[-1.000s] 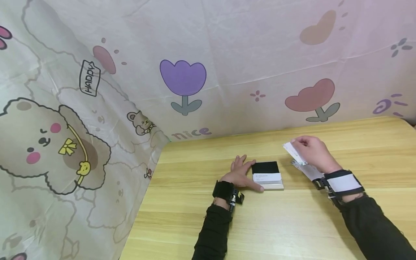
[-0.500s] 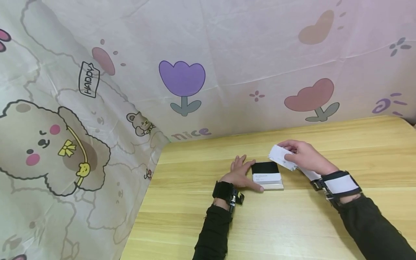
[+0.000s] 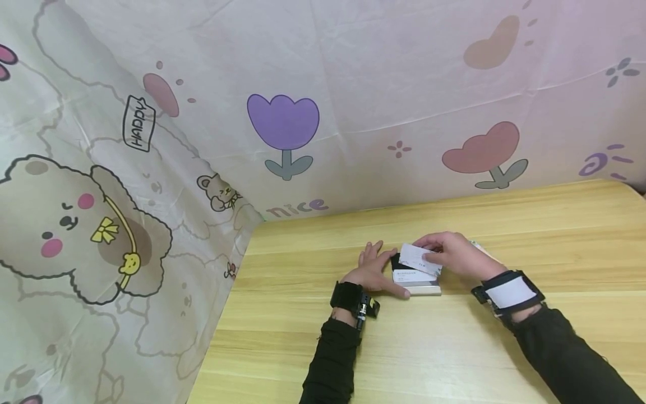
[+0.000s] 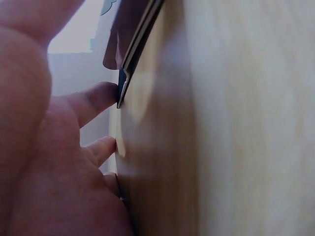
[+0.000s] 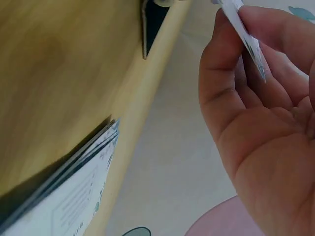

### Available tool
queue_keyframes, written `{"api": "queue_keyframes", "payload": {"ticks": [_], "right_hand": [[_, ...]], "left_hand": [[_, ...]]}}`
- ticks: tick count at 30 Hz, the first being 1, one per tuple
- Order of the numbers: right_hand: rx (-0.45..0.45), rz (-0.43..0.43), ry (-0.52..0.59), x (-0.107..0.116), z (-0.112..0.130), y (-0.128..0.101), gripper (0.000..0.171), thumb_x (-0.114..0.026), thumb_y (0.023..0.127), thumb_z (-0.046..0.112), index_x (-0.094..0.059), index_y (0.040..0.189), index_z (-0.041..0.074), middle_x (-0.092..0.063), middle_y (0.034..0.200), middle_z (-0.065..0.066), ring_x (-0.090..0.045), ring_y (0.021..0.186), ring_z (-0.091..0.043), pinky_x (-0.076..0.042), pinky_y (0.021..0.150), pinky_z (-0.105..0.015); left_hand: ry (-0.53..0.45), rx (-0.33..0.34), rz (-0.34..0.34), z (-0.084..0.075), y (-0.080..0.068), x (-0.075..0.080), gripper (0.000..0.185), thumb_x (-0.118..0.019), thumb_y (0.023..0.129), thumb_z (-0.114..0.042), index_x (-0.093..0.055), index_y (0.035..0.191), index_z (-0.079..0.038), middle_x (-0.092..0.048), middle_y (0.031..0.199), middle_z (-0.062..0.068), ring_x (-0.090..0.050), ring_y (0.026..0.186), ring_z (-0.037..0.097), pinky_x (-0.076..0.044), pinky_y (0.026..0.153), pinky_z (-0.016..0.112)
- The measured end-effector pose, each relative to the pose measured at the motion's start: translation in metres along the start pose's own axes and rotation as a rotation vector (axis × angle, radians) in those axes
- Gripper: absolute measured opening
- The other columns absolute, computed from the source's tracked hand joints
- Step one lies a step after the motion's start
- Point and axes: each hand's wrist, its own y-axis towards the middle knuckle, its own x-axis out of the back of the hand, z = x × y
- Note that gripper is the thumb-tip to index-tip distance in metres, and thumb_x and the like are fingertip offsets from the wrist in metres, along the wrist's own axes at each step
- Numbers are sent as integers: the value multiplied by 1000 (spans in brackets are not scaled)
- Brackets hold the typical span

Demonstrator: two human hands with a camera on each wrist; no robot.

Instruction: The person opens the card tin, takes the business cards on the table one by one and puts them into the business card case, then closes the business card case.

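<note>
My right hand pinches one white card between thumb and fingers, holding it just above the open card case on the table; the right wrist view shows the card edge-on in that pinch. I judge the card very light and thin, stiff enough to keep its shape but easy to bend or crease, and smooth enough to slide, so a light pinch near one short edge suits it, leaving the far edge free to lead. My left hand lies flat on the table with fingers straight, touching the left side of the case, the thumb along its front edge; it holds nothing. The case looks hard and slick, with a black lining and a pale metal rim, and I think it would skate on the wood unless braced like this. Count: one case, one card in my grip, some white cards already lying in the case, and a loose pile of cards on the table beside my right wrist, too many to number.
</note>
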Motion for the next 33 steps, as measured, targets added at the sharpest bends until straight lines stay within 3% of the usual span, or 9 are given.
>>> {"api": "queue_keyframes", "payload": {"ticks": [6,22,33], "right_hand": [[67,-4,-66,-6,-2,1,28,-66,96,-2,-72,123,-4,-76,108,-12,-68,91,-17,-56,75,-29],[96,-1,-160,-21,0,4,26,-67,97,1,-73,122,-2,-74,115,-17,-69,108,-37,-56,91,-56],[87,-6,-191,-24,-1,4,23,-68,97,2,-73,119,-2,-74,113,-16,-70,104,-33,-57,87,-54]], "left_hand": [[-14,-5,0,-1,-1,0,113,-95,69,-47,-33,163,-34,-1,174,-2,14,158,23,-2,126,57],[2,-2,7,-3,-3,2,113,-93,72,-48,-30,164,-33,2,174,-3,14,158,24,-7,124,64],[10,-9,7,-3,-3,1,113,-93,72,-48,-30,164,-32,1,174,-2,14,158,24,-5,125,61]]}}
